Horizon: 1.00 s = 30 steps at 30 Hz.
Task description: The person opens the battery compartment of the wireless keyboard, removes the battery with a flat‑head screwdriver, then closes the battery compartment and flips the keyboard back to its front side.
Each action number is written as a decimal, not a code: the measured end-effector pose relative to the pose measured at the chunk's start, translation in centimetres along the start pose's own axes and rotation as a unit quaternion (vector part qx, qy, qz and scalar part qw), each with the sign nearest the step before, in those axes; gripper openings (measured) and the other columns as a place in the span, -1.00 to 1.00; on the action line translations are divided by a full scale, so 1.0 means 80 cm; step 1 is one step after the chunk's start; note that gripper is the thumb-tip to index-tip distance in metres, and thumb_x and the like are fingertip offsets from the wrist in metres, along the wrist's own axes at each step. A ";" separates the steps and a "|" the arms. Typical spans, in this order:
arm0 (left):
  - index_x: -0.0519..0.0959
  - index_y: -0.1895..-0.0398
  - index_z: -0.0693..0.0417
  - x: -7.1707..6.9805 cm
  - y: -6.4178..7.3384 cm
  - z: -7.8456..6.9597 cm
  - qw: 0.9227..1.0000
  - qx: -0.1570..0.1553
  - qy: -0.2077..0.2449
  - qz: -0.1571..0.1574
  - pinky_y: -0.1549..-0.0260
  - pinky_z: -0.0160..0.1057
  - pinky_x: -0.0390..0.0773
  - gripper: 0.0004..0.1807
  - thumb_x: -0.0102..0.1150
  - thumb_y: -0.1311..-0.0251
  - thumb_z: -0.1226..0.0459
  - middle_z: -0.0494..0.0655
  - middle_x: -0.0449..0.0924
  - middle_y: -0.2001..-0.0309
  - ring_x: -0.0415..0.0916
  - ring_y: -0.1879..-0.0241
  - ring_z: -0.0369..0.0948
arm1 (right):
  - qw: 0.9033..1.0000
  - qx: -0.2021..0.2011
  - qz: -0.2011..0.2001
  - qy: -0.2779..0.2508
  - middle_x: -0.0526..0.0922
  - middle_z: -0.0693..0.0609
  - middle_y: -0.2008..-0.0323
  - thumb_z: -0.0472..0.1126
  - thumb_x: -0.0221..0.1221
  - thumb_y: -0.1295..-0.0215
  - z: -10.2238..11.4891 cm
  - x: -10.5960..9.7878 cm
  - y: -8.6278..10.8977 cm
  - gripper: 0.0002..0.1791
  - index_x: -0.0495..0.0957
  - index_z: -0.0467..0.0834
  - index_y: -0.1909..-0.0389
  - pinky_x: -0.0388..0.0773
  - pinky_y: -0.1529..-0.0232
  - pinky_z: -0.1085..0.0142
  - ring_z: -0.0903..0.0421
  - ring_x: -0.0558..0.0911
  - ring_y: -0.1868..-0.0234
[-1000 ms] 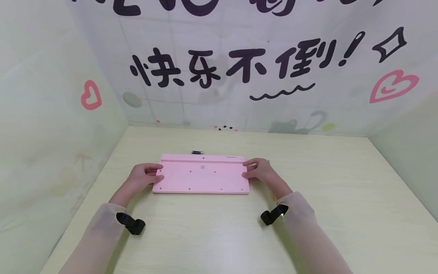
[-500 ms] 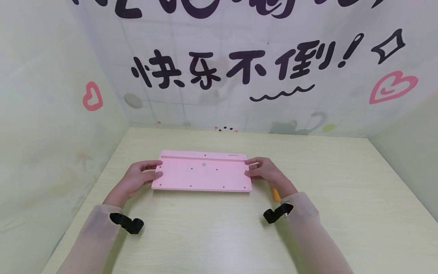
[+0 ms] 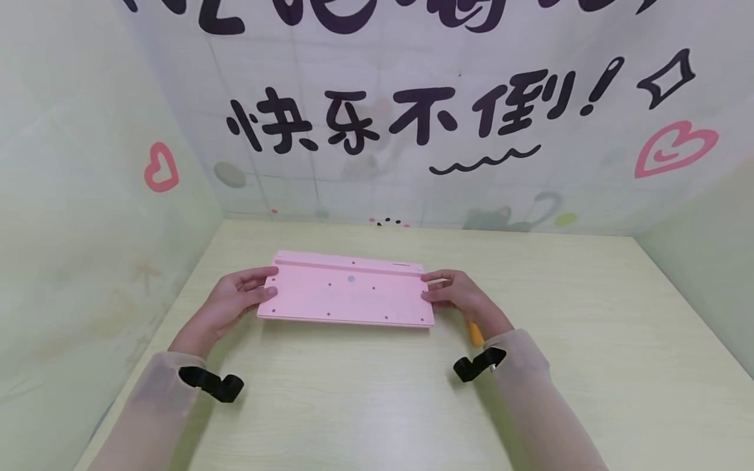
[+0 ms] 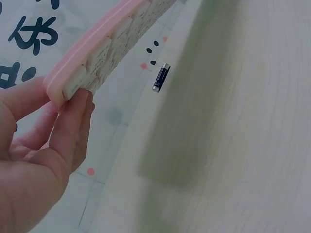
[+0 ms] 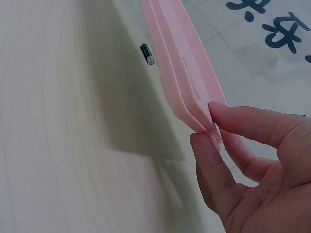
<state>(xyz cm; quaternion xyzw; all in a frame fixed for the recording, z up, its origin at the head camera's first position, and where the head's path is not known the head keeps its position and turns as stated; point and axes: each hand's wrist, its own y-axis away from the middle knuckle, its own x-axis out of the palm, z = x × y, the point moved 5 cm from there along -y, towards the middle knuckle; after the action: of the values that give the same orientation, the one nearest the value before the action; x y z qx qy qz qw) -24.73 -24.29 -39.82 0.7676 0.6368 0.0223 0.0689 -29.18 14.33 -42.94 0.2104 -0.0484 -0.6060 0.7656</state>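
Observation:
A pink keyboard [image 3: 347, 297] is held above the table with its screw-dotted underside facing up in the head view. White keys [image 4: 99, 58] show on its lower face in the left wrist view. My left hand [image 3: 230, 301] pinches the left end between thumb and fingers. At the opposite end, my right hand [image 3: 465, 294] pinches the keyboard the same way. A small dark battery [image 4: 161, 77] lies on the table beyond the keyboard; the right wrist view shows this battery [image 5: 147, 54] too, while the keyboard hides it from the head view.
An orange object [image 3: 474, 333] lies partly hidden under my right wrist; its kind cannot be made out. The pale wood-grain table [image 3: 365, 399] meets a printed backdrop [image 3: 377, 176] at its far edge. Walls stand on the left and right sides.
The keyboard has risen off the table, its left end slightly higher, and now covers the battery in the head view. Both hands moved up with it, and more of the orange object shows.

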 end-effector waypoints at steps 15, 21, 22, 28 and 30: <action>0.29 -0.25 0.12 0.007 0.009 -0.028 0.996 0.039 0.047 0.070 0.54 -0.41 0.51 -0.49 0.08 -0.22 0.38 -0.17 0.46 -0.05 0.54 0.31 -0.28 | 1.000 -0.021 0.019 -0.011 0.51 -0.16 0.19 -0.38 0.28 -0.05 0.001 0.001 0.001 -0.50 0.43 -0.34 -0.07 0.56 0.23 0.25 0.12 0.58 0.35; 0.26 -0.28 0.16 0.013 0.013 -0.041 0.992 0.068 0.076 0.067 0.44 -0.36 0.56 -0.50 0.03 -0.25 0.40 -0.13 0.47 -0.04 0.57 0.24 -0.24 | 0.999 -0.020 0.022 -0.013 0.52 -0.14 0.21 -0.38 0.27 -0.06 0.002 0.003 0.001 -0.51 0.44 -0.34 -0.06 0.56 0.24 0.26 0.11 0.57 0.36; 0.26 -0.28 0.16 0.014 0.014 -0.043 0.992 0.072 0.079 0.065 0.43 -0.35 0.56 -0.50 0.03 -0.25 0.40 -0.14 0.47 -0.04 0.57 0.23 -0.24 | 0.999 -0.020 0.024 -0.016 0.52 -0.14 0.22 -0.39 0.27 -0.06 0.002 0.003 0.001 -0.51 0.43 -0.34 -0.07 0.56 0.23 0.26 0.11 0.57 0.36; 0.26 -0.29 0.16 0.022 0.020 -0.056 0.989 0.089 0.100 0.063 0.41 -0.34 0.57 -0.48 0.03 -0.24 0.43 -0.09 0.44 -0.05 0.55 0.21 -0.23 | 0.999 -0.022 0.030 -0.029 0.53 -0.12 0.24 -0.40 0.25 -0.08 -0.002 0.004 -0.001 -0.51 0.42 -0.35 -0.08 0.56 0.22 0.25 0.12 0.57 0.35; 0.29 -0.28 0.14 0.024 0.022 -0.060 0.988 0.095 0.108 0.063 0.42 -0.34 0.57 -0.49 0.03 -0.23 0.44 -0.07 0.44 -0.04 0.55 0.22 -0.23 | 0.999 -0.023 0.033 -0.037 0.54 -0.11 0.26 -0.42 0.23 -0.09 -0.003 0.005 -0.002 -0.52 0.41 -0.36 -0.07 0.56 0.22 0.25 0.12 0.58 0.35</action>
<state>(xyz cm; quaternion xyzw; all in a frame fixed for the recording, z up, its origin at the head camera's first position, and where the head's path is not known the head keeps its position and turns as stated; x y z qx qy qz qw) -23.25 -22.33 -34.96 0.8024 0.5900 0.0488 -0.0749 -29.17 14.01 -43.28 0.1686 -0.0692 -0.5890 0.7873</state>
